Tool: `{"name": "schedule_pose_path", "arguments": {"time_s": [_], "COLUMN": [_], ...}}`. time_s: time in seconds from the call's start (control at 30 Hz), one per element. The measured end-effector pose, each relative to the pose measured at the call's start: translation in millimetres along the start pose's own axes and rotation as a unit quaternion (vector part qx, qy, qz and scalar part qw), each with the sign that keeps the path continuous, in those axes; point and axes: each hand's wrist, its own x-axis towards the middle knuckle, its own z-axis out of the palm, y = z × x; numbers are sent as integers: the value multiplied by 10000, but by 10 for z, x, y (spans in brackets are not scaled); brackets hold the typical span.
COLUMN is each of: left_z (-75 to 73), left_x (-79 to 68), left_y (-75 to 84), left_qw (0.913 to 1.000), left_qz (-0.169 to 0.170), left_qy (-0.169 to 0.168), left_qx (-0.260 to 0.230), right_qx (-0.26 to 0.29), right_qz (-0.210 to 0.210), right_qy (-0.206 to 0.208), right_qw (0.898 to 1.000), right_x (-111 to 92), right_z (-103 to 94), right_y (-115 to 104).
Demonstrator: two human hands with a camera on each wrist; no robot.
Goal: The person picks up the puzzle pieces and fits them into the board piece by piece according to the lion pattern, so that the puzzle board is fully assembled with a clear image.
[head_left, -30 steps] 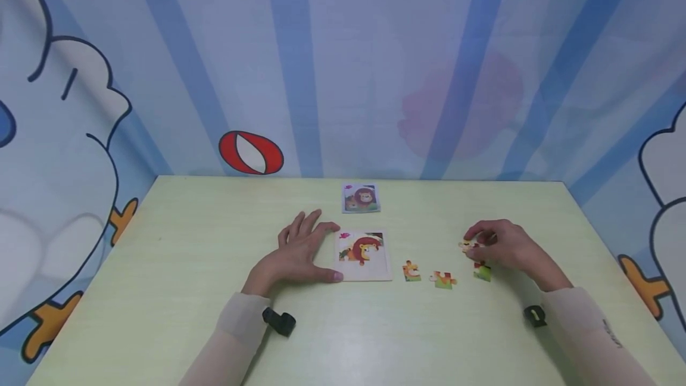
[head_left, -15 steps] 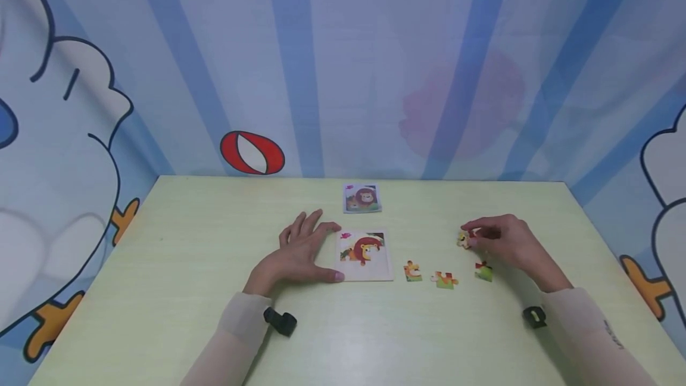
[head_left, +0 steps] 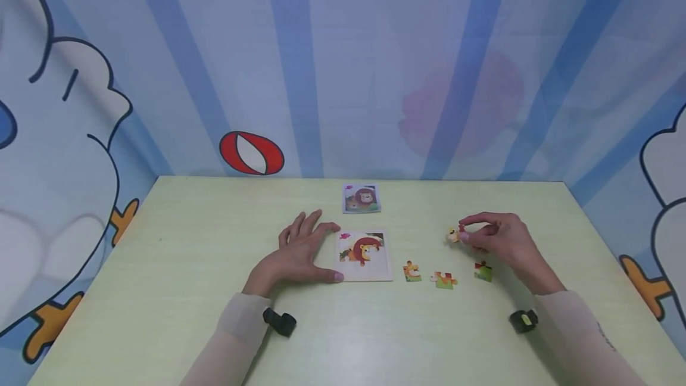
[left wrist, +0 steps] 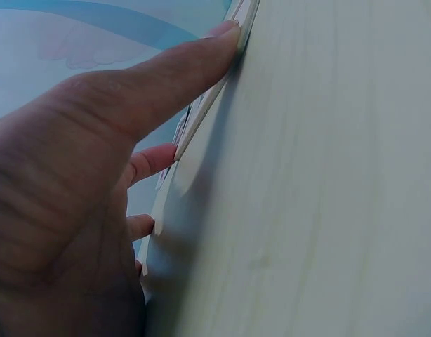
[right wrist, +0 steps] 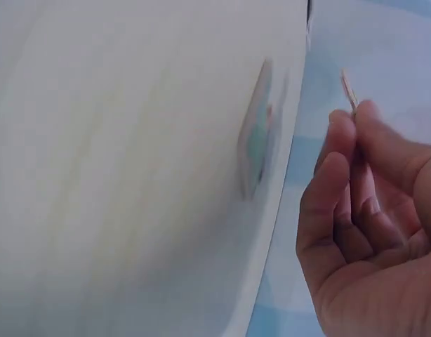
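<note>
A square puzzle board (head_left: 379, 268) with a partly assembled lion picture lies at the middle of the table. My left hand (head_left: 293, 260) is spread at its left side, with the thumb and index finger touching its corners; in the left wrist view the thumb (left wrist: 166, 84) presses on the board's edge. To the right, my right hand (head_left: 506, 242) pinches a small yellowish puzzle piece (head_left: 452, 234) between thumb and fingers, raised off the table. The right wrist view catches this held piece (right wrist: 349, 90) edge-on, so its picture is hidden there.
Three loose puzzle pieces lie right of the board: an orange-and-green piece (head_left: 411, 271), a wider piece (head_left: 443, 280) and a red-and-green piece (head_left: 483, 271). Behind the board rests a lion picture card (head_left: 361, 198). A printed curtain (head_left: 359, 76) rises at the table's back edge.
My right hand has lifted the puzzle piece from the table and carried it slightly left. The left hand and the board have stayed in place.
</note>
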Motion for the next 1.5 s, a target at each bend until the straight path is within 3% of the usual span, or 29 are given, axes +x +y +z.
{"name": "schedule_pose_path", "arguments": {"time_s": [0.27,0.43,0.67,1.0,1.3,1.5], "left_z": [-1,-23,22,-12,-11,19], "left_x": [-7,-35,-21,-31,-24,-7], "left_y": [19,38,-13,17,31,3], "left_qw": [10000,10000,9999,9998,9999,9998], "left_qz": [12,87,106,157,145,143], "left_qy": [1,37,108,88,74,124], "left_qx": [22,-32,41,-41,-2,85], "right_qx": [619,711,912,909,885,899], "right_qz": [-48,88,-62,-83,302,176], "right_qy": [-244,-387,-476,-538,-704,-901], "right_qw": [9978,9967,9947,9944,9931,9917], "right_x": [-7,-22,-27,-7,32,65], "right_z": [81,147,301,554,726,846], "right_y": [-67,-133,-219,-358,-507,-571]}}
